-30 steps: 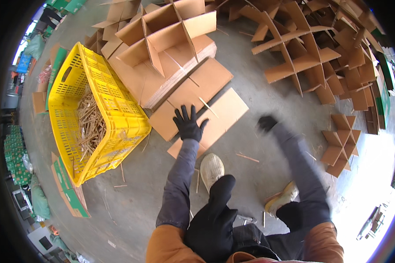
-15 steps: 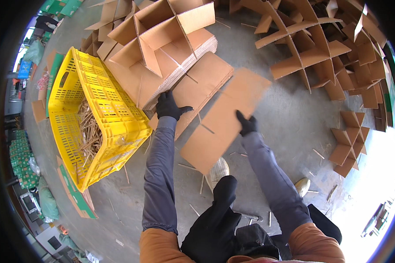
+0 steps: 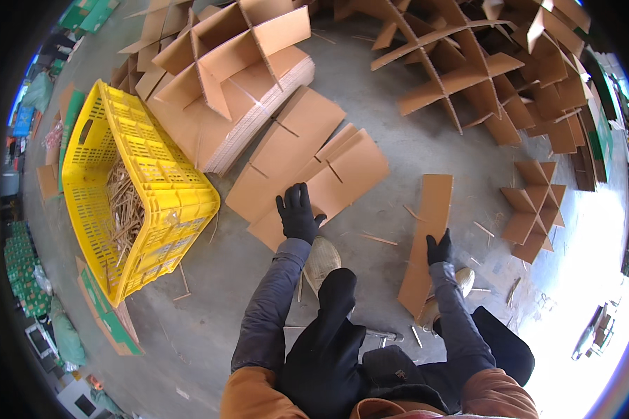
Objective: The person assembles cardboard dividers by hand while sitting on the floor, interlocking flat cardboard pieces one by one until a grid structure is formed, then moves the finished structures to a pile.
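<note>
My right hand (image 3: 439,248), in a black glove, grips a cardboard strip (image 3: 430,209) by its right edge. The strip stands out lengthwise, away from me, low over the floor. My left hand (image 3: 298,215), also gloved, rests fingers outstretched and thumb apart on a slotted cardboard sheet (image 3: 342,174). That sheet lies fanned out with others against a second slotted sheet (image 3: 286,136) on its far left. Whatever is under the left palm is hidden.
A yellow plastic crate (image 3: 182,199) lies tipped at the left with cardboard scraps (image 3: 124,209) inside. Behind the sheets rises a cardboard stack (image 3: 258,112) topped by an assembled divider (image 3: 220,52). More dividers (image 3: 454,77) pile up far right; a small divider (image 3: 536,206) stands nearer.
My right hand has moved right and nearer, now holding a narrow strip away from the sheets. My left hand has come off the stack's edge onto the fanned sheets, which have shifted.
</note>
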